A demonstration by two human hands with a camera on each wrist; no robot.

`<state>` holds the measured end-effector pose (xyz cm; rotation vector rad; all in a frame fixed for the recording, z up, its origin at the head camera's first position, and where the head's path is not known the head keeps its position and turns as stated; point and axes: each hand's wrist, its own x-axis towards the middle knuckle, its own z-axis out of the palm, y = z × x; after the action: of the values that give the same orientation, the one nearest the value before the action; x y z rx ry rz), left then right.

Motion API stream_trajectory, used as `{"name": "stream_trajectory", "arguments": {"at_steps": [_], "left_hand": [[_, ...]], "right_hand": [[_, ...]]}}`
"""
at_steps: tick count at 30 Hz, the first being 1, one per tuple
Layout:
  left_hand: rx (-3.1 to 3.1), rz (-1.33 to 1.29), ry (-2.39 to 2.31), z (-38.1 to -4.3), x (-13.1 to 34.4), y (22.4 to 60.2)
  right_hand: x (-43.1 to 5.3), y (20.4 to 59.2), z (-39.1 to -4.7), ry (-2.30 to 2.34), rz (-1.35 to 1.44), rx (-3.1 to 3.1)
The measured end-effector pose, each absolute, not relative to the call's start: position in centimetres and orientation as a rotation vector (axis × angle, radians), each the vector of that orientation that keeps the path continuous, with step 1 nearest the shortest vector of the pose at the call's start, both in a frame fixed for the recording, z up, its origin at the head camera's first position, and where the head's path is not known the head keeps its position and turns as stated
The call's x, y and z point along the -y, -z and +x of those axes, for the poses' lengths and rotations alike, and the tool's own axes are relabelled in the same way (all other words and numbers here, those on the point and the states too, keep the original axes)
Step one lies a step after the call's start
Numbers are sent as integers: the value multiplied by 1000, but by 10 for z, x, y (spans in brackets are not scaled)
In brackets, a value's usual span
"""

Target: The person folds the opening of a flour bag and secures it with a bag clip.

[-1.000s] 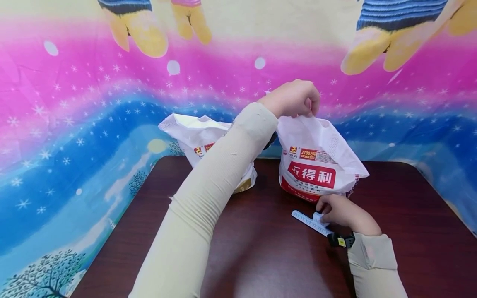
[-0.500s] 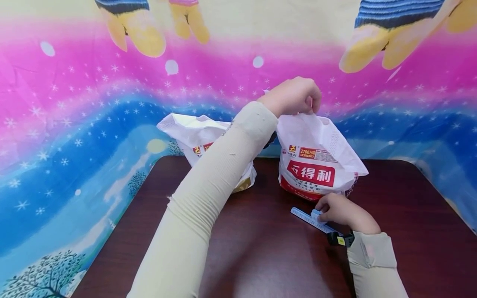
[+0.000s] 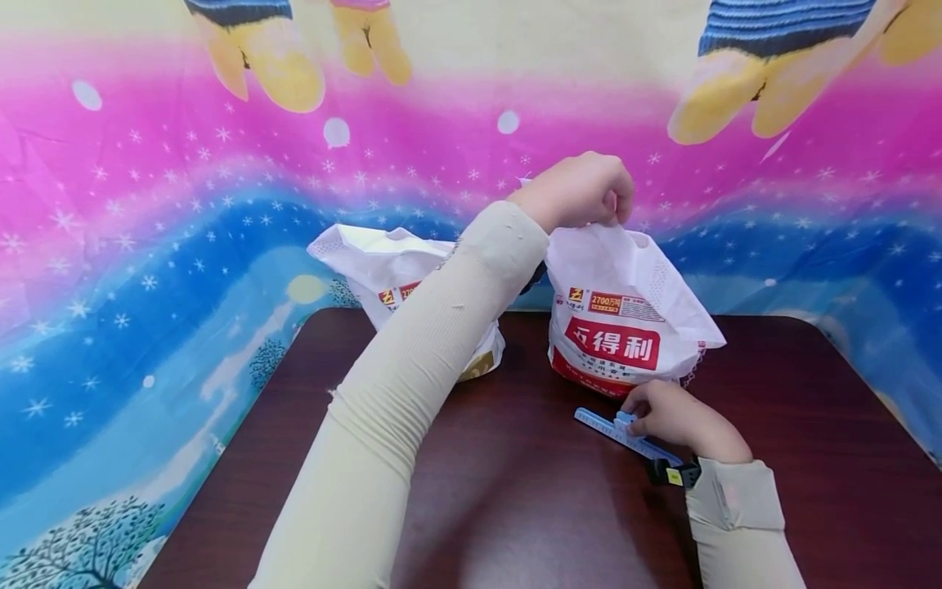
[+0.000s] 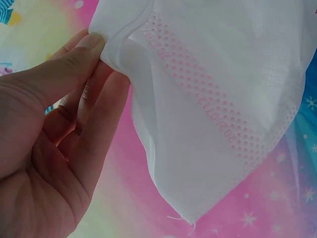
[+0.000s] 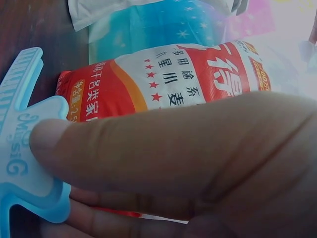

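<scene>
My left hand (image 3: 581,192) pinches the top edge of a white and red flour bag (image 3: 614,343) standing at the back right of the table. In the left wrist view, thumb and fingers hold the folded edge of the white bag (image 4: 218,114), whose dotted corner hangs down. In front of the bag, my right hand (image 3: 680,421) holds a light blue bag clip (image 3: 621,433) by its grip, with the long ribbed bar pointing toward the left. The right wrist view shows the thumb pressed on the lettered grip of the clip (image 5: 25,148), fingers behind it.
A second white flour bag (image 3: 390,262) stands at the back left, partly hidden by my left arm, its top leaning left. Both bags stand on a dark brown table (image 3: 515,491). A printed cloth (image 3: 221,204) hangs right behind it.
The clip has turned and shifted slightly within my right hand's hold, showing more of its bar toward the wrist. My left hand has risen very slightly with the bag's edge.
</scene>
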<state>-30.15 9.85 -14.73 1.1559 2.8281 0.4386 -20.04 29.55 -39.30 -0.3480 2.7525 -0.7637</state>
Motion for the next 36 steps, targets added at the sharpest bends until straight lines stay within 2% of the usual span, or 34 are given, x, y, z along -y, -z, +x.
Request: {"name": "stream_trajectory", "arguments": {"at_steps": [36], "left_hand": [[-2826, 1156, -432, -303, -97, 151]], "right_hand": [[-297, 379, -191, 784, -470, -2848]]}}
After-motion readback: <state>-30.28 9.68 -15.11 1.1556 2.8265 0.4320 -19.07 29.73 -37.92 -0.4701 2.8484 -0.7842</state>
